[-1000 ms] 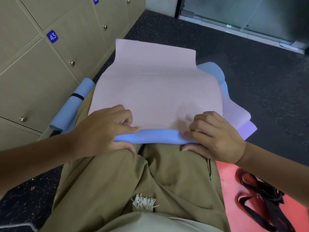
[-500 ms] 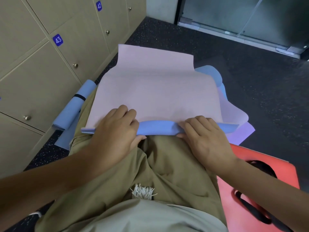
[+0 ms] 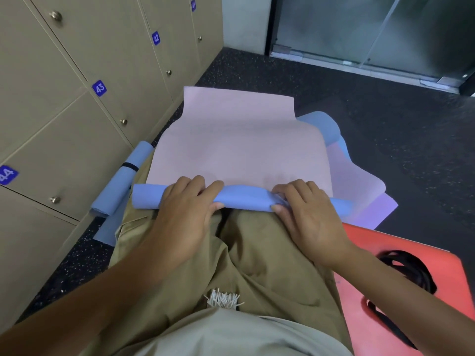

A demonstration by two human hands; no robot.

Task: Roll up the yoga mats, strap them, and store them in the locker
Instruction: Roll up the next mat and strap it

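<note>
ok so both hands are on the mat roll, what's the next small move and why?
Probably push the roll forward another turn over the flat pink mat. The left hand and right hand both grip it, the roll is thin, and most of the mat lies unrolled ahead. The right end looks thinner, so evening it out may help.

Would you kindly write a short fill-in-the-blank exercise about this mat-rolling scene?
1. Both hands grip the rolled edge of a mat whose outer face is ____.
2. The flat part of the mat ahead shows ____.
3. The finished blue roll by the lockers has a ____ strap.
4. The loose straps lie on a ____ surface.

Answers: blue; pink; black; red
</note>
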